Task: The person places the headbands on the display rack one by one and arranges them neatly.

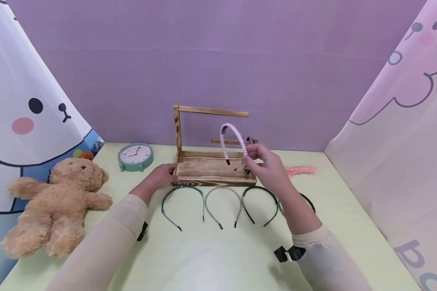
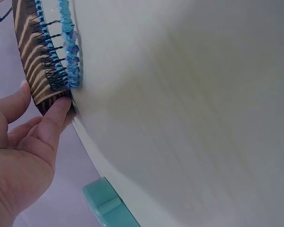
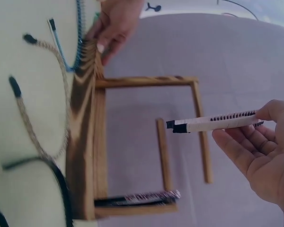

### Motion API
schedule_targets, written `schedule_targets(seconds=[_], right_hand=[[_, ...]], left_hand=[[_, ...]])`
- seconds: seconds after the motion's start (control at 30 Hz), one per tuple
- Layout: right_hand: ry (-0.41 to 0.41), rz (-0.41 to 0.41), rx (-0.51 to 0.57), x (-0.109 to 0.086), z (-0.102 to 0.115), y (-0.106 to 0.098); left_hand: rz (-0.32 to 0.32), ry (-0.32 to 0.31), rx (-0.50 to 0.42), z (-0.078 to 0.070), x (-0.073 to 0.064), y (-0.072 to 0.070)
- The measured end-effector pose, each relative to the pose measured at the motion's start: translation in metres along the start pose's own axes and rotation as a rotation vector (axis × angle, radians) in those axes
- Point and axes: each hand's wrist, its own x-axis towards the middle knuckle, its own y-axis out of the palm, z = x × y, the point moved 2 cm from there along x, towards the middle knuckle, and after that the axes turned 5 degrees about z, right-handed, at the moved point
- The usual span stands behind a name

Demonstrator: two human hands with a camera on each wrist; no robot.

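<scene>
My right hand [image 1: 267, 167] pinches a pale pink-white headband [image 1: 234, 126] by one side, above the wooden stand [image 1: 207, 165]. In the right wrist view, this headband [image 3: 203, 125] points its dark tips toward the stand's short bar [image 3: 163, 153]. My left hand [image 1: 162, 176] grips the stand's left end, thumb and fingers around its corner. A dark, glittery headband [image 3: 151, 196] hangs on the short bar. Before the stand lie a blue headband [image 1: 183, 187], a beaded one [image 1: 222, 188] and a black one [image 1: 260, 187]. My right forearm partly hides another dark headband [image 1: 308, 200].
A teal clock [image 1: 134, 155] stands left of the stand, and a teddy bear [image 1: 58, 206] lies at the table's left side. Right of the stand is a pink fringed thing [image 1: 301, 170]. A purple backdrop [image 1: 218, 60] rises behind the table.
</scene>
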Motion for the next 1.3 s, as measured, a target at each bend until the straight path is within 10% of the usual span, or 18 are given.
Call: schedule_targets(seconds=[0.5,1.3], right_hand=[[0.059,0.036,0.102,0.039,-0.037,0.062],[0.279,-0.16,-0.116,0.04,-0.094,0.044]], left_hand=[[-0.003,-0.025,0.0,0.001,0.001,0.0],[0.006,-0.022,-0.008,0.001,0.001,0.0]])
